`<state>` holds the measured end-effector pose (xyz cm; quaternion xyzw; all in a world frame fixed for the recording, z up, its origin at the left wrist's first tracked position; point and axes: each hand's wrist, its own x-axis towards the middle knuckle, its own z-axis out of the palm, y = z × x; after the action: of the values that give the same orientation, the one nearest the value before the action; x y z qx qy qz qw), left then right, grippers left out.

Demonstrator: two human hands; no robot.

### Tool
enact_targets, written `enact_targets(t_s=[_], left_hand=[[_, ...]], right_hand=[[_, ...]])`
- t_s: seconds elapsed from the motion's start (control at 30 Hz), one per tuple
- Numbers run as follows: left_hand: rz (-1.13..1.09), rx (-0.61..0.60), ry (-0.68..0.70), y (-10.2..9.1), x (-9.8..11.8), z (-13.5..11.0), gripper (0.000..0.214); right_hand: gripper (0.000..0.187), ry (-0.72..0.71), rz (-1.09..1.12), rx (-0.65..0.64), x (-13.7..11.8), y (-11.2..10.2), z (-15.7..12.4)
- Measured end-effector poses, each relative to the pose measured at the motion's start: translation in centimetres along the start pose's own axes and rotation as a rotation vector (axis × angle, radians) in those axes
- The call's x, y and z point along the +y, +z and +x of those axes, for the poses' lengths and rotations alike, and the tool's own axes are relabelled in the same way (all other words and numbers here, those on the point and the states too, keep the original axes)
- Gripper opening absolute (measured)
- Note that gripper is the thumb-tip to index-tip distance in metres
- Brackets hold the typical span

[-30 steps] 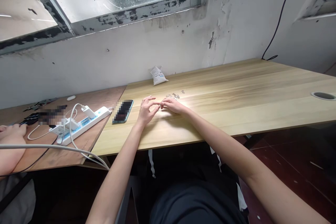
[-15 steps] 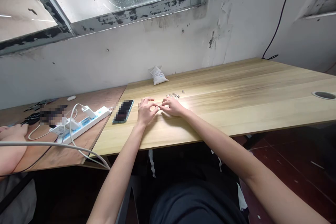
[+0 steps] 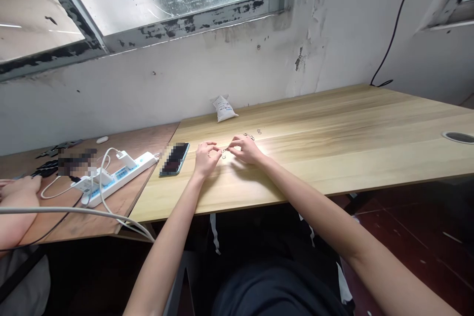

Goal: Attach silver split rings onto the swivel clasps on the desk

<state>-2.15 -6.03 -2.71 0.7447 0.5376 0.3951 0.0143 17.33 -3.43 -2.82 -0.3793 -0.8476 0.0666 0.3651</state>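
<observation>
My left hand [image 3: 207, 159] is over the wooden table, thumb and forefinger pinched together on a small metal ring [image 3: 223, 156]. Just to its right, my right hand [image 3: 243, 149] pinches at the same spot, its fingertips almost meeting those of the left. The rings are tiny, and exactly how they sit between the fingers is hard to make out. Behind my right hand lies a loose group of thin metal rings [image 3: 252, 137], partly hidden by that hand. A little farther back are a few more rings [image 3: 259, 131].
A phone [image 3: 175, 159] lies left of my left hand. A white power strip [image 3: 120, 177] with plugs and cables is on the brown table [image 3: 148, 139] farther left, near another person's hand [image 3: 22, 186]. A white packet [image 3: 224, 108] leans by the wall.
My right hand has lifted and turned slightly, with its fingers more bent. A ring now shows more clearly below the fingertips. My left hand stays in nearly the same place.
</observation>
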Motion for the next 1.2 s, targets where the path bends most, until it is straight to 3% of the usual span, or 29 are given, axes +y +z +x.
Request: enact_targets(t_s=[0.33, 0.47, 0.73, 1.2], left_hand=[[-0.11, 0.043, -0.022, 0.1, -0.4, 0.3, 0.011], [-0.139, 0.03, -0.01, 0.1, -0.3, 0.2, 0.012], [-0.173, -0.049, 0.047, 0.2, -0.2, 0.1, 0.01], [-0.046, 0.03, 0.162, -0.3, 0.8, -0.2, 0.008]], right_hand=[[0.029, -0.189, -0.125, -0.081, -1.2, 0.6, -0.2], [0.04, -0.136, -0.15, -0.042, -1.3, 0.5, -0.2], [0.03, -0.08, -0.05, 0.007, -0.6, 1.0, -0.3], [0.022, -0.095, -0.047, 0.001, -0.5, 1.2, -0.5]])
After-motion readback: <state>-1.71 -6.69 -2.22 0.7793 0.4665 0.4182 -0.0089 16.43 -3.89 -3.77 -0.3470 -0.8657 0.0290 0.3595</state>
